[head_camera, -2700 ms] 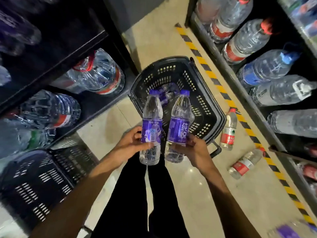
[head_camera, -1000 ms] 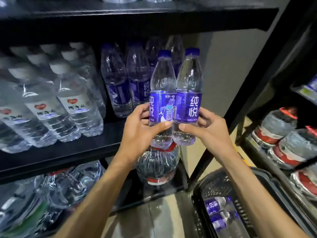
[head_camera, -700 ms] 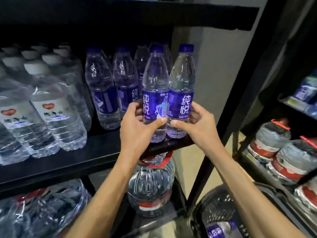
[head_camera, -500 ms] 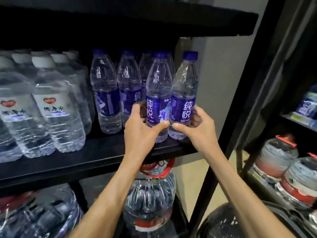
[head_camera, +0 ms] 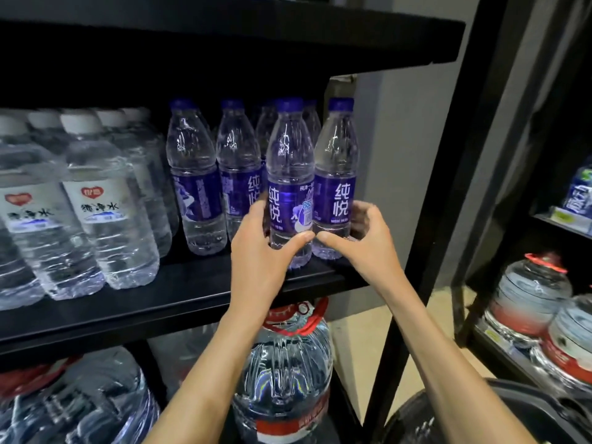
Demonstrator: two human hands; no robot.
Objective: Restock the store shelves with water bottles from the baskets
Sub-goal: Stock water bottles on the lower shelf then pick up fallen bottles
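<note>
L hand [head_camera: 259, 248] fingers wrapped rnd L purple bottle [head_camera: 290, 174], R hand [head_camera: 358, 245] fingers clamped rnd R purple bottle [head_camera: 336, 174]; both upright, touching, on shelf [head_camera: 179, 283] edge below fingers.

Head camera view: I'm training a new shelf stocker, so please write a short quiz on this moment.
1. True or false: the left hand grips a clear plastic bottle with purple label and blue cap, while the right hand holds nothing.
2. Left of the purple-labelled bottles on the black metal shelf stand: A) white-capped clear plastic bottles, B) cans, C) cartons.
3. Fill in: the large clear water jug below that shelf has a ___ handle.
Key: 1 false; 2 A; 3 red.
</note>
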